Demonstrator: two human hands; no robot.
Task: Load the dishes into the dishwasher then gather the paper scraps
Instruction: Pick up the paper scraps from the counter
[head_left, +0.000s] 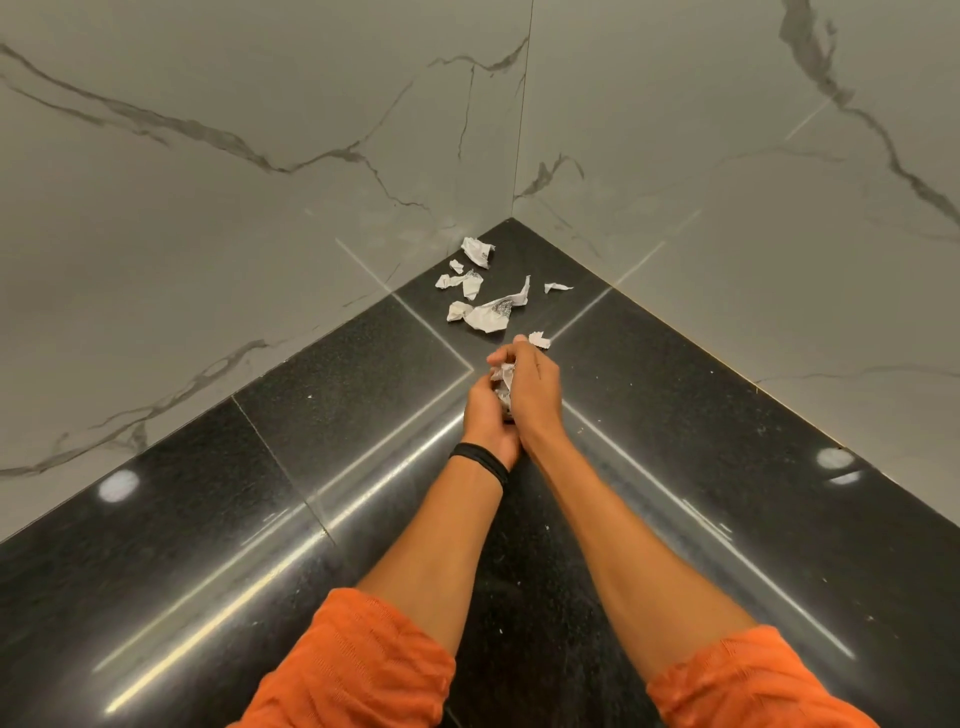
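Head cam, single wide-angle view, pitched forward and down.
Worn on the head; looks along both forearms (447, 545) into the corner where two marble walls (260, 130) meet the black stone surface (363, 395). Left hand (485, 421) and right hand (537, 389) at frame centre, close; paper scraps (485, 312) just beyond; orange sleeves (353, 665) at bottom edge.

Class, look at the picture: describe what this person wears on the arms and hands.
Orange, textured sleeves cover the upper arms: the left sleeve and right sleeve end near the elbows, leaving the forearms bare. A black band circles the left wrist. The left hand and right hand wear no gloves.
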